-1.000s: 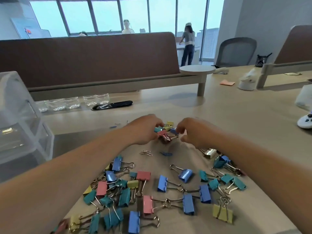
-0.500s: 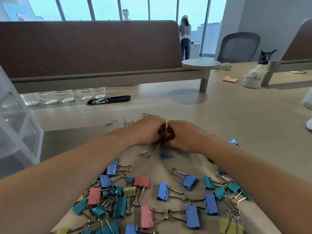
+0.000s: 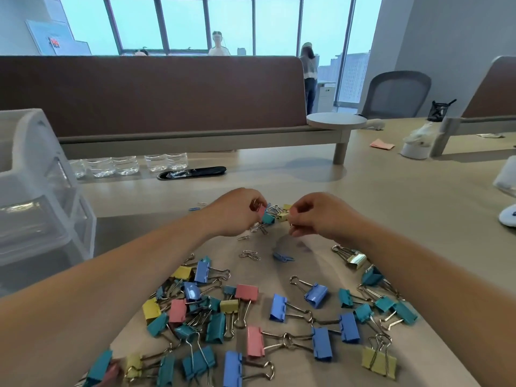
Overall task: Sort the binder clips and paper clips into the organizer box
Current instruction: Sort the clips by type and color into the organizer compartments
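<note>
Holding a clump of small binder clips between both hands, mid-frame.
The left hand has a pinch grip on the pink one, the right hand on the yellow. Paper clips lie just below, big binder clips lower down, organizer box far left on the worktop.

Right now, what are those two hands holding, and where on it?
A tangled bunch of small pink, teal and yellow binder clips. The left hand pinches its pink end, the right hand its yellow end.

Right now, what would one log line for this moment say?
left hand grips clip tangle | right hand pinches it | binder clips loose nearby | organizer box untouched
</note>
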Demonstrator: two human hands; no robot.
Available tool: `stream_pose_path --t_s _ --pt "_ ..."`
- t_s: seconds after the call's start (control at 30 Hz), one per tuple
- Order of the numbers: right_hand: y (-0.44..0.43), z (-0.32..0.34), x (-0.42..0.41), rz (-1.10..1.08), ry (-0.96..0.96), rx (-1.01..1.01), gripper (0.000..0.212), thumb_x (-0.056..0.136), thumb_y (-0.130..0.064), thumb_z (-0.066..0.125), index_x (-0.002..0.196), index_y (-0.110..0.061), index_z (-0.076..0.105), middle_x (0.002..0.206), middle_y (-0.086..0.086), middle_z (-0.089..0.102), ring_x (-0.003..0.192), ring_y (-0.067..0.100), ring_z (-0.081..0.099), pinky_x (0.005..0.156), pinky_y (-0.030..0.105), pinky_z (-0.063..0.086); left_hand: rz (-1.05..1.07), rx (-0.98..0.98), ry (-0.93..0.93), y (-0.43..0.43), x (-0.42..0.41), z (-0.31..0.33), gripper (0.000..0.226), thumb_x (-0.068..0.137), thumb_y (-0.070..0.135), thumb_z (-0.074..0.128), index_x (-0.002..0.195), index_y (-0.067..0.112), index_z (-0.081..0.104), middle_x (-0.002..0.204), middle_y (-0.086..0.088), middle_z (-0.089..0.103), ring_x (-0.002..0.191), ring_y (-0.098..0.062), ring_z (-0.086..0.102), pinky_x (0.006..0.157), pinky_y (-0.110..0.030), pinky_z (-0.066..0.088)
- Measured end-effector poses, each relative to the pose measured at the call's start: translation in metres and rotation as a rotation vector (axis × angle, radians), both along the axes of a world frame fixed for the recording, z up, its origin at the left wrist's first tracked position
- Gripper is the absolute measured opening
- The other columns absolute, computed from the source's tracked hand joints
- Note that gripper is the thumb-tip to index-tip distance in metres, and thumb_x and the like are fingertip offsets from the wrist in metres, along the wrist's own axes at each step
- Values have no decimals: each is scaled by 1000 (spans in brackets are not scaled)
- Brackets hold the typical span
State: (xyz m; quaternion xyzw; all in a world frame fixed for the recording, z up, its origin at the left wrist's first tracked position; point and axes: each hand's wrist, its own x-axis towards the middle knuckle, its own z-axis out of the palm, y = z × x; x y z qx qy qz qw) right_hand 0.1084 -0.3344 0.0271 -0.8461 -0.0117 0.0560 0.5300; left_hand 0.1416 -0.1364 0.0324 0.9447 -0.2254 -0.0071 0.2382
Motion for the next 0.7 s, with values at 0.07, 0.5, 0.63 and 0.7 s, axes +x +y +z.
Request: stream_pose_path --t_s 0.07,0.5,0.63,0.7 --pt "-4 5 -10 -8 62 109 16 91 0 64 104 10 63 100 27 70 87 30 74 79 33 61 -12 -32 52 -2 -12 4 24 95 17 57 118 16 62 88 1 65 74 -17 65 70 -35 55" --pt "-35 22 -76 206 -144 -650 20 94 -23 64 112 -13 63 83 -12 65 61 1 63 53 8 45 -176 257 35 -54 -83 4 30 89 39 65 114 22 63 104 6 62 92 -12 58 86 -29 50" --pt "-34 16 -84 250 -121 -716 28 93 -24 66 119 -16 64 104 -6 66 87 11 64 64 10 41 -189 332 28 -62 -93 -4 29 91 31 63 119 22 62 103 8 59 92 -10 56 78 -19 44" --pt "-32 14 -85 257 -101 -720 32 91 -20 66 123 -17 62 113 -4 66 95 12 62 78 18 46 -193 372 48 -62 -95 -5 33 91 38 62 122 24 60 109 6 61 95 -11 56 85 -26 49"
